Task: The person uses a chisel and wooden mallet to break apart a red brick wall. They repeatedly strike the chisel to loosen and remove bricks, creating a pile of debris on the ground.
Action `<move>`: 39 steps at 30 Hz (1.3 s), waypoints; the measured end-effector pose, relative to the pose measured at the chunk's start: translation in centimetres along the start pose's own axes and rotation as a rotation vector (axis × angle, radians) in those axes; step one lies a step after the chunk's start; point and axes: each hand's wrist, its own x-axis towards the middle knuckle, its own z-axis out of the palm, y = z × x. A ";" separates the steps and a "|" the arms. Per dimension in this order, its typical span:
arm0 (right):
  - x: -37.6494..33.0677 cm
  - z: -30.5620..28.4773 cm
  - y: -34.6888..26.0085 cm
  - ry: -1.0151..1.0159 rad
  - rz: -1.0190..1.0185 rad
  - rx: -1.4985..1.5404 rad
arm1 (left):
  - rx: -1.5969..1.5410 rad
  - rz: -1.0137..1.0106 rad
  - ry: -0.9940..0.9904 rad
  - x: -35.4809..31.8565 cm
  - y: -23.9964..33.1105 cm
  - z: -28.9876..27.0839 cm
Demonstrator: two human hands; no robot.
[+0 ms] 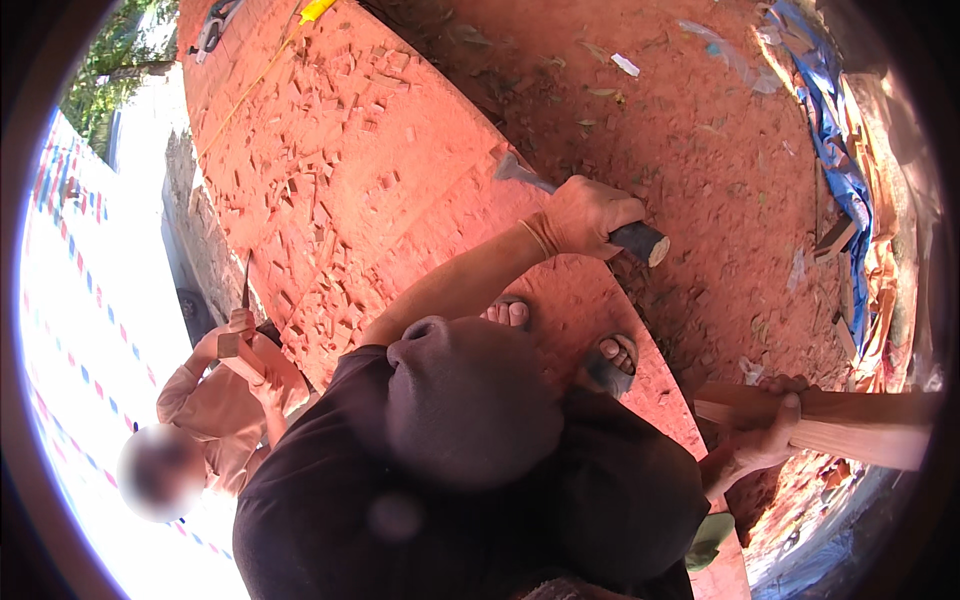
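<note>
Wooden beam [860, 438] in right hand [768, 440], dark-handled tool [634, 240] in left hand [588, 214].

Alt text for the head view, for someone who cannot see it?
The left hand grips a dark-handled tool; the right hand holds a wooden beam. Small chips litter the reddish surface, and at left another person holds a wood block.

Wood and metal
My beam [868, 438] at four o'clock is smooth wood; my blade [520, 171] at twelve, dull metal.
</note>
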 end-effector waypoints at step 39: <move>-1.2 1.7 1.3 0.094 0.073 -0.124 | -0.002 0.050 -0.052 0.2 -0.6 -0.5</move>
